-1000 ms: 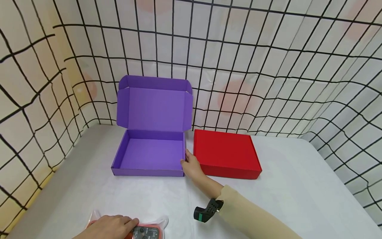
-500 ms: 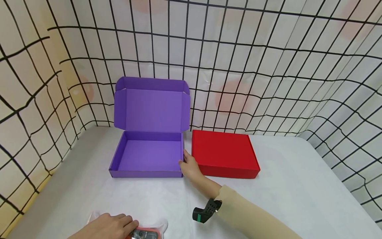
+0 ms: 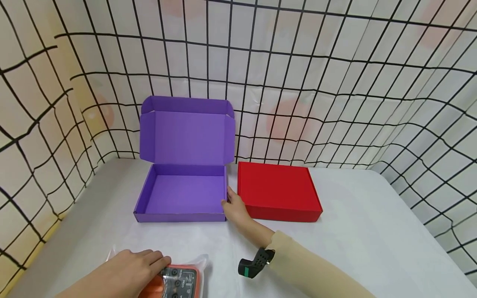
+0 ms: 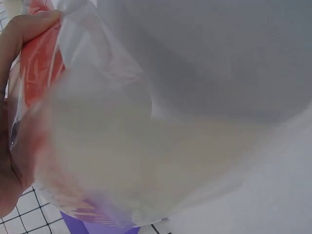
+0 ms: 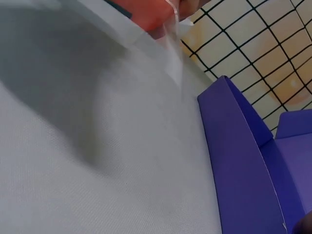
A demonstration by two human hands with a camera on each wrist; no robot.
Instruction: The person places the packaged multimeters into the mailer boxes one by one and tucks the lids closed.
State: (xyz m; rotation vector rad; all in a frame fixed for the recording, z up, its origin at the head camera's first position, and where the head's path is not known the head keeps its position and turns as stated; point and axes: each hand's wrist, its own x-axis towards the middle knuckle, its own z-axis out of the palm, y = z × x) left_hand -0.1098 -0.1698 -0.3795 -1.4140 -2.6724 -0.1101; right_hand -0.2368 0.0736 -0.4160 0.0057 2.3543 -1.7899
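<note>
An orange multimeter (image 3: 182, 281) with a dark socket panel, wrapped in a clear plastic bag, is gripped from above by my left hand (image 3: 130, 269) at the front edge of the head view. Orange casing (image 4: 43, 63) and loose film (image 4: 102, 53) show beside the thumb in the left wrist view. Farther back stands a purple cardboard box (image 3: 179, 217), its lid (image 3: 191, 136) raised and its inside bare. My right hand (image 3: 237, 211) pinches the box's right wall near the front corner, thumb at the rim. The right wrist view shows the box's front wall (image 5: 234, 156) and the bagged multimeter overhead.
A closed red box (image 3: 279, 190) lies just right of the purple box, close beside my right hand. Behind and along both sides stands black wire grid (image 3: 283, 87) over pale sheeting. A white cloth (image 3: 354, 231) covers the table.
My left hand has raised the bagged multimeter, so more of its panel shows. My right hand stays on the purple box's wall. The whole head view has shifted slightly.
</note>
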